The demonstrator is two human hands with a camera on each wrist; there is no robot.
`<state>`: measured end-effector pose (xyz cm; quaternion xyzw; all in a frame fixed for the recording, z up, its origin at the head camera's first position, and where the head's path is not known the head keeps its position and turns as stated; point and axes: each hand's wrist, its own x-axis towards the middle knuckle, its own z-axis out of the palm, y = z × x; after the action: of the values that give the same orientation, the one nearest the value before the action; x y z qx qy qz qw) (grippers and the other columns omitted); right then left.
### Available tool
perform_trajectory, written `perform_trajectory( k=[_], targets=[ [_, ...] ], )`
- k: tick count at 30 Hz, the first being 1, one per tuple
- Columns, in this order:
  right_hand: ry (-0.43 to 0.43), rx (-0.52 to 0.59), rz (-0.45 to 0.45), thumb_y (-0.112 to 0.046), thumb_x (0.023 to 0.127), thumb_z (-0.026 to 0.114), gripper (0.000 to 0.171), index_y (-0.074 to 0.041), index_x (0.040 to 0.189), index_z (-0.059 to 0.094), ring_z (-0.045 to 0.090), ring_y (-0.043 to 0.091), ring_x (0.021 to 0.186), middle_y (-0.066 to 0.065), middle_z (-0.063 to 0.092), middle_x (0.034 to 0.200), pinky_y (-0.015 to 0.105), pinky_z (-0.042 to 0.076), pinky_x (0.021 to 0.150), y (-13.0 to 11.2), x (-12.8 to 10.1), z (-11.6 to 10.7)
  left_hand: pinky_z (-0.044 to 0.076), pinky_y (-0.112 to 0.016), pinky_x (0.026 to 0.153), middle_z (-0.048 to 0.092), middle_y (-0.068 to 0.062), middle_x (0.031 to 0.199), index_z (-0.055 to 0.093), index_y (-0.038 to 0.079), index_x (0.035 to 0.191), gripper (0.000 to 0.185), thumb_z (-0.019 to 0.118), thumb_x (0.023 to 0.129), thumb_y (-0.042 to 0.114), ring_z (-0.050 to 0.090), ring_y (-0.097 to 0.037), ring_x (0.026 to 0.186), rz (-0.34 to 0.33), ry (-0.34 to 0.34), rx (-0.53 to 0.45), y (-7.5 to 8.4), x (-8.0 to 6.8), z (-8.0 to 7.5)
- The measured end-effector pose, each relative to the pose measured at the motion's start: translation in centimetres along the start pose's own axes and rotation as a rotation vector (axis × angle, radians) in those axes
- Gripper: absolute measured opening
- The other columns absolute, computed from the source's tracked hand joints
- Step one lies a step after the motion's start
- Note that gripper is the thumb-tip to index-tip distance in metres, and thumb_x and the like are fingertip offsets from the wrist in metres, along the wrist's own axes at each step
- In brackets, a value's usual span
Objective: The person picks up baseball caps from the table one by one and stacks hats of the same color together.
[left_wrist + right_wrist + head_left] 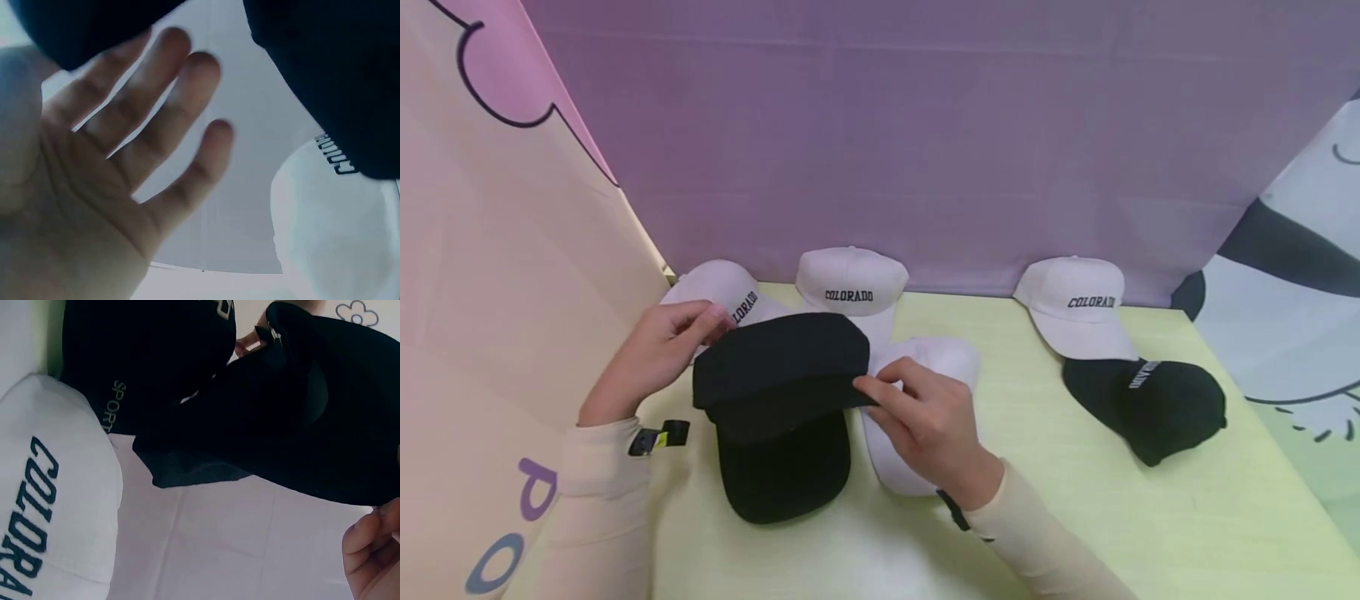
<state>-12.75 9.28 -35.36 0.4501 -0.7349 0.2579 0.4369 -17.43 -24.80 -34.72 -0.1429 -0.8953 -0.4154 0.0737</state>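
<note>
1. Pale green table [1075,500] fills the lower half of the head view, walled in by a purple cloth backdrop [925,150] and printed curtains at the left and right edges.

2. Nearest the camera, low and left of centre, lies the black cap [778,408], its brim pointing toward the person and its crown lifted between both hands.

3. The right hand [925,417] pinches the right edge of that cap where crown meets brim, thumb and forefinger closed on the fabric. In the right wrist view only a fingertip or two show at the lower right corner, just under the dark cloth.

4. The left hand [655,354] sits at the cap's upper left. Its fingers curl toward the crown, but the head view does not show whether they grip it; in the left wrist view the fingers [181,94] are spread and straight, so it seems to steady rather than clamp.

5. Doing this well probably means keeping both sides level, so the crown holds its shape, and lifting clear of the white cap [917,392] that lies partly under the right hand.

6. Farther right, a second black cap [1157,404] rests on the table, touching the brim of a white "COLORADO" cap [1075,304] behind it.

7. Against the backdrop stand two more white caps: one at upper centre [852,283] and one behind the left hand [730,292].
</note>
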Motion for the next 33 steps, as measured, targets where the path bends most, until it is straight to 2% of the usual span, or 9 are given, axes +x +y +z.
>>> perform_trajectory(
  k=[2,5,8,13,20,23,27,30,33],
  targets=[
    [0.006,-0.011,-0.015,-0.026,0.104,0.062,0.023,-0.011,0.101,0.078,0.045,0.010,0.054,0.002,0.065,0.083,0.018,0.039,0.048,-0.2,0.0,0.2,0.046,-0.013,0.082,0.073,-0.005,0.106,0.076,0.011,0.111,0.029,0.052,0.109,0.028,0.060,-0.005,0.093,0.010,-0.049,0.018,0.1,0.0,0.1],
    [0.008,-0.026,-0.028,-0.026,0.104,0.062,0.022,-0.012,0.101,0.078,0.046,0.009,0.054,0.002,0.065,0.083,0.018,0.040,0.049,-0.6,0.0,0.5,0.044,-0.015,0.083,0.071,-0.002,0.106,0.074,0.016,0.111,0.026,0.053,0.108,0.030,0.057,-0.006,0.095,0.023,-0.106,0.018,0.4,-0.1,0.1],
    [0.017,-0.035,-0.033,-0.024,0.104,0.062,0.021,-0.013,0.100,0.079,0.049,0.009,0.055,0.001,0.065,0.083,0.017,0.043,0.050,-0.9,-0.1,0.8,0.046,-0.018,0.083,0.069,0.000,0.106,0.073,0.018,0.113,0.022,0.056,0.107,0.030,0.058,-0.009,0.095,0.025,-0.151,0.022,0.8,-0.2,0.0],
    [0.014,-0.030,-0.040,-0.025,0.104,0.062,0.020,-0.015,0.102,0.080,0.055,0.010,0.061,0.002,0.065,0.083,0.018,0.049,0.054,-1.4,-0.3,1.4,0.050,-0.026,0.084,0.069,0.000,0.115,0.071,0.020,0.120,0.022,0.063,0.103,0.032,0.060,-0.015,0.097,0.033,-0.212,0.085,1.2,-0.4,-0.2],
    [-0.061,-0.016,-0.010,-0.028,0.102,0.064,0.020,-0.017,0.107,0.080,0.062,0.013,0.069,0.003,0.064,0.085,0.020,0.055,0.059,-2.0,-0.9,1.9,0.047,-0.025,0.093,0.070,0.000,0.118,0.069,0.017,0.123,0.034,0.075,0.094,0.034,0.059,-0.017,0.108,0.043,-0.257,0.126,1.2,-0.7,0.0],
    [-0.112,-0.019,-0.001,-0.024,0.095,0.074,0.016,-0.018,0.108,0.080,0.062,0.011,0.069,0.002,0.065,0.087,0.019,0.054,0.060,-2.1,-1.1,2.0,0.048,-0.026,0.095,0.070,0.000,0.119,0.069,0.016,0.125,0.040,0.078,0.091,0.036,0.061,-0.017,0.110,0.048,-0.270,0.129,1.3,-0.7,0.1],
    [-0.183,-0.035,-0.012,-0.018,0.080,0.086,0.027,-0.020,0.107,0.080,0.062,0.008,0.069,0.000,0.065,0.090,0.017,0.052,0.058,-2.1,-1.2,2.1,0.049,-0.028,0.094,0.070,0.000,0.116,0.069,0.016,0.123,0.042,0.081,0.088,0.037,0.061,-0.017,0.107,0.056,-0.273,0.129,1.3,-0.7,0.3],
    [-0.220,-0.050,-0.039,-0.014,0.074,0.088,0.033,-0.021,0.106,0.080,0.062,0.007,0.068,-0.001,0.064,0.091,0.016,0.051,0.056,-2.1,-1.3,2.2,0.048,-0.024,0.094,0.069,0.000,0.116,0.068,0.015,0.123,0.045,0.084,0.085,0.035,0.061,-0.017,0.108,0.069,-0.267,0.114,1.2,-0.7,0.4],
    [-0.235,-0.053,-0.082,-0.011,0.074,0.086,0.034,-0.020,0.107,0.080,0.061,0.007,0.066,-0.002,0.063,0.091,0.016,0.050,0.057,-2.2,-1.3,2.1,0.046,-0.020,0.095,0.067,-0.002,0.121,0.066,0.014,0.124,0.049,0.086,0.083,0.034,0.060,-0.017,0.112,0.080,-0.262,0.096,1.2,-0.7,0.3]
  ],
)
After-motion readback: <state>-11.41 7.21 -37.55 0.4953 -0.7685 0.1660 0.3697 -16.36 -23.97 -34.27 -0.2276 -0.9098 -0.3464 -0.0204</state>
